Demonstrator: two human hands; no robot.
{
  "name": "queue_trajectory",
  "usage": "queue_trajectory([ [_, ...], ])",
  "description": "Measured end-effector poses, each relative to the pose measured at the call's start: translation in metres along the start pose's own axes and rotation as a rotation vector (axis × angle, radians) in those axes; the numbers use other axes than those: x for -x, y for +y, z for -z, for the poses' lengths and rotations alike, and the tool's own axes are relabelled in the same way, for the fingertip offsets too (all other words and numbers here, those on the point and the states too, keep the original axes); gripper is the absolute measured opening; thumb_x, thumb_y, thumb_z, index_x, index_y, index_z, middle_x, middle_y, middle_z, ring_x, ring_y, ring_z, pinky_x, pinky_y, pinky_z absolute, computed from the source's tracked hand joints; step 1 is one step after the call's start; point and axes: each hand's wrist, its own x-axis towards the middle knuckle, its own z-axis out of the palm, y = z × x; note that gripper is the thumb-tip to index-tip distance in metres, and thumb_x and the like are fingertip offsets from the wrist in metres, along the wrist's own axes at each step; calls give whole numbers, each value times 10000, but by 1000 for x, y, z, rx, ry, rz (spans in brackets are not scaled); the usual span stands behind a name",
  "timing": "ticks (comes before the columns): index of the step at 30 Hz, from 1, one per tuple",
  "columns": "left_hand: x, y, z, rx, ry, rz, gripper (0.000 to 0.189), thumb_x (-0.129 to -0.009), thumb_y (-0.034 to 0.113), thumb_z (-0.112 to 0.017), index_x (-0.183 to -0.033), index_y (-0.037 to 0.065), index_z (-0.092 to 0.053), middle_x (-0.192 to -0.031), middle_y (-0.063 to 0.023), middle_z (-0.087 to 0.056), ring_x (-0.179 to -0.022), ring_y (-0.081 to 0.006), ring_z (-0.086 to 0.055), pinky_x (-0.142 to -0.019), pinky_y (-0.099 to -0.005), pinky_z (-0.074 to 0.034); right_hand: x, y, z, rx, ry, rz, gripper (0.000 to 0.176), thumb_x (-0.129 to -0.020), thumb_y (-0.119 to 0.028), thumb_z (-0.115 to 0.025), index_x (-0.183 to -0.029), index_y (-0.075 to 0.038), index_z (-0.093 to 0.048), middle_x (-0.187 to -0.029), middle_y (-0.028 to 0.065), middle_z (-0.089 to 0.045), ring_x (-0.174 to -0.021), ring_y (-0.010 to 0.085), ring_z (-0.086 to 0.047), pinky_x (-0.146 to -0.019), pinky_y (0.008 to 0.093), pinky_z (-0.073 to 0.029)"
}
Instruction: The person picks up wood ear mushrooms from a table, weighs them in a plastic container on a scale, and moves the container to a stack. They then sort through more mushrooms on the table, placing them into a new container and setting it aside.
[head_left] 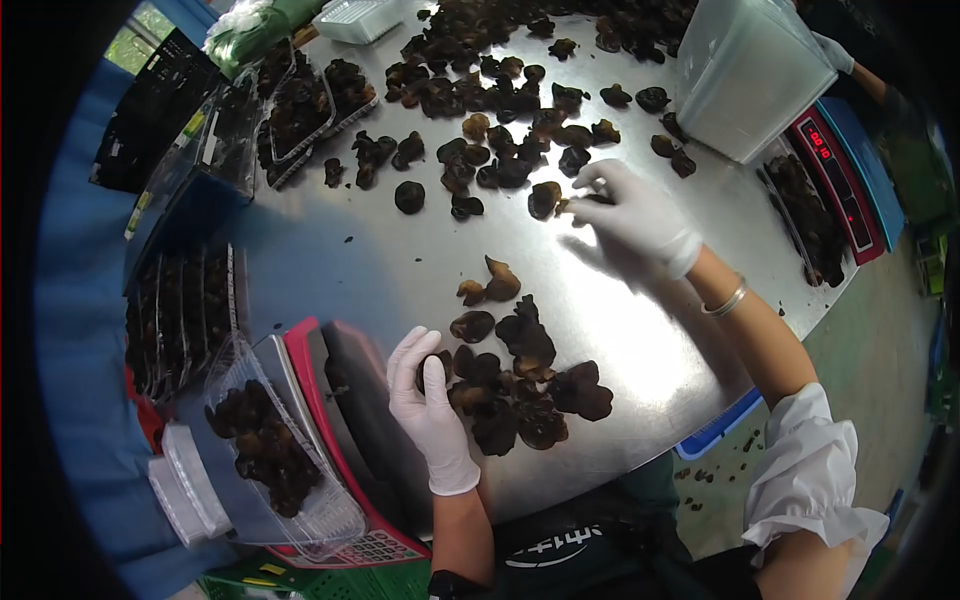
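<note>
My left hand [430, 415], in a white glove, is closed round a dark wood ear mushroom [433, 372] at the near side of the steel table [330, 260]. Just right of it lies a loose cluster of wood ear mushrooms [520, 400]. Farther out, my gloved right hand [640, 220] bends its fingers and thumb round a small dark piece, mostly hidden by the glove. Beside those fingertips lies another mushroom [545, 200]. A clear plastic tray [330, 500] with mushrooms in it rests on the red-edged scale [310, 370] to the left.
Mushrooms [450, 90] are heaped across the far table. Filled trays [300, 110] stand back left, with stacked trays [185, 320] below. A stack of clear containers [750, 80] and a second scale [835, 170] stand at right. Another person's gloved hand [835, 52] touches the containers.
</note>
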Motion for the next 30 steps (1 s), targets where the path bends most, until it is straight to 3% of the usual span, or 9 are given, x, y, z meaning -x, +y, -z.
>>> queue_trajectory([
  [2,0,-1,1,5,-2,4,212,-970,57,-544,-1100,-6,-700,-1208,-102,-655,-1157,-201,-587,-1050,-332,-414,1,0,-29,590,203,235,408,-863,-352,-704,-1130,-66,-590,-1107,120,-594,-1041,295,-608,-878,397,-519],
  [5,-1,-2,0,38,-3,21,197,-950,38,-566,-1087,-3,-702,-1188,-107,-655,-1145,-208,-591,-1039,-338,-425,-7,0,-41,511,222,86,382,-902,-292,-660,-1199,-81,-547,-1001,118,-645,-904,330,-645,-820,399,-533],
  [9,-1,1,0,66,0,44,189,-925,7,-581,-1067,0,-704,-1159,-112,-658,-1122,-218,-599,-1029,-346,-436,-13,14,-34,-415,227,-142,221,-965,-195,-553,-1146,-91,-626,-847,33,-610,-715,133,-587,-677,288,-494],
  [11,0,1,2,106,-21,72,211,-919,8,-586,-1098,9,-699,-1196,-120,-643,-1150,-226,-584,-1042,-357,-424,-3,-11,-2,-865,-143,-312,254,-984,-195,-540,-1168,-49,-636,-885,4,-595,-709,78,-558,-582,229,-478],
  [17,-2,14,-3,-664,-360,-271,629,-923,213,-642,-1506,119,-425,-1538,-139,-412,-1351,-340,-420,-1154,-447,-264,5,-57,-23,-1295,-530,-441,348,-1024,-338,-523,-1082,-21,-653,-971,23,-617,-765,75,-568,-494,192,-450],
  [21,-4,6,5,-305,-328,-197,239,-904,143,-649,-1123,89,-727,-1262,-68,-671,-1293,-317,-464,-1105,-419,-327,-7,-57,-43,-1036,-496,-186,359,-972,-383,-606,-1046,-34,-647,-936,30,-634,-776,113,-588,-626,250,-505],
  [22,-4,8,2,-172,-244,-139,112,-891,107,-651,-871,45,-742,-1036,-58,-735,-1224,-300,-515,-1059,-411,-376,-10,-56,-46,-567,-456,-40,390,-908,-394,-690,-1070,-42,-646,-880,36,-635,-746,123,-590,-645,256,-508],
  [25,-3,4,7,-34,-265,-110,108,-887,92,-650,-846,29,-727,-981,-70,-726,-1155,-290,-555,-1028,-419,-404,-2,-57,-56,309,-415,136,362,-825,-267,-775,-1088,-51,-652,-951,136,-700,-879,234,-685,-840,315,-531],
  [30,1,9,4,-5,-200,-92,120,-927,65,-615,-889,14,-716,-978,-82,-716,-1069,-248,-603,-989,-378,-443,14,-35,-29,-117,-389,245,389,-875,-273,-716,-1213,-89,-663,-913,60,-685,-806,147,-650,-767,271,-528],
])
